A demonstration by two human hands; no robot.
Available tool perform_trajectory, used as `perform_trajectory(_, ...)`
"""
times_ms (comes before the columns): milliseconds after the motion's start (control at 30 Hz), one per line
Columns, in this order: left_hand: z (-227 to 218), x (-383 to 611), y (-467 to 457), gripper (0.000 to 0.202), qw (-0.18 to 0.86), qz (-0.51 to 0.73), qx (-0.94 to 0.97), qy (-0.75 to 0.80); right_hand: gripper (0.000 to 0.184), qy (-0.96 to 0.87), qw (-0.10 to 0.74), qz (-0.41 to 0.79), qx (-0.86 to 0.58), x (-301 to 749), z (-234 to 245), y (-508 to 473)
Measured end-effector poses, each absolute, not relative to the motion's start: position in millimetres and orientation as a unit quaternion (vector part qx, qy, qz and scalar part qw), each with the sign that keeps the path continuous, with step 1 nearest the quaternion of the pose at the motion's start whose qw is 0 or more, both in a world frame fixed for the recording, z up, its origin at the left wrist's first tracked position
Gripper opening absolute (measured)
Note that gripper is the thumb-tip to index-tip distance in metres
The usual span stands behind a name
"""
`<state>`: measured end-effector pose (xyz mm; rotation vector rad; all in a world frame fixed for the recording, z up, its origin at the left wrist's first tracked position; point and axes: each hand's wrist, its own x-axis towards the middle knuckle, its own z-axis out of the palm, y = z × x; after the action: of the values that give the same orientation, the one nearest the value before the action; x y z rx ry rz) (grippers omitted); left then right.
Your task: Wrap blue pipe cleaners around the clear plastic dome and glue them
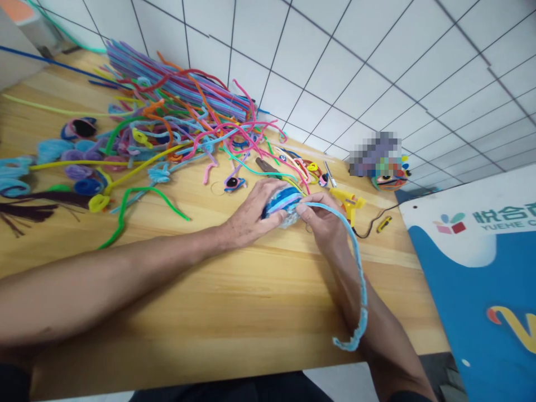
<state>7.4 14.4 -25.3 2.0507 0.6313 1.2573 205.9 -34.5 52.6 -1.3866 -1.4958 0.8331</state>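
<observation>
Near the middle of the wooden table (234,312), my left hand (255,215) wraps around a rounded ball (283,201) covered in blue, light blue and lilac pipe cleaner. My right hand (322,218) pinches a light blue pipe cleaner (359,268) against the ball's right side. The long free part of that pipe cleaner arcs over my right forearm and hangs down in a curled end. Fingers hide much of the ball. Just beyond it lie dark-handled pliers (268,167).
A heap of coloured pipe cleaners (180,95) fills the back left. To the right are a yellow glue gun (347,204) with a black cord and a yellow cutter (384,224). White tiled wall (335,67) stands behind; a blue and white board (473,268) is at right.
</observation>
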Motion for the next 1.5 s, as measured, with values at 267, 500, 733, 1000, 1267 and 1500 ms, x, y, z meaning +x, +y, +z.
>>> perform_trajectory(267,-27,8,14,0.056,0.315,0.477,0.785,0.237,0.028,-0.608,0.444,0.344,-0.561,208,57,-34)
perform_trajectory(500,-27,7,14,0.058,0.316,0.475,0.786,0.238,0.023,-0.603,0.462,0.333,-0.559,206,53,-33)
perform_trajectory(733,-27,7,14,0.056,0.312,0.482,0.785,0.233,0.019,-0.600,0.448,0.339,-0.569,204,56,-34)
perform_trajectory(1000,-23,6,14,0.056,0.312,0.476,0.788,0.237,0.022,-0.606,0.446,0.325,-0.573,204,56,-37)
perform_trajectory(1267,-22,7,13,0.053,0.314,0.489,0.780,0.230,0.020,-0.603,0.444,0.326,-0.578,202,57,-40)
perform_trajectory(1500,-19,8,10,0.050,0.316,0.497,0.772,0.239,0.014,-0.625,0.447,0.307,-0.562,200,56,-40)
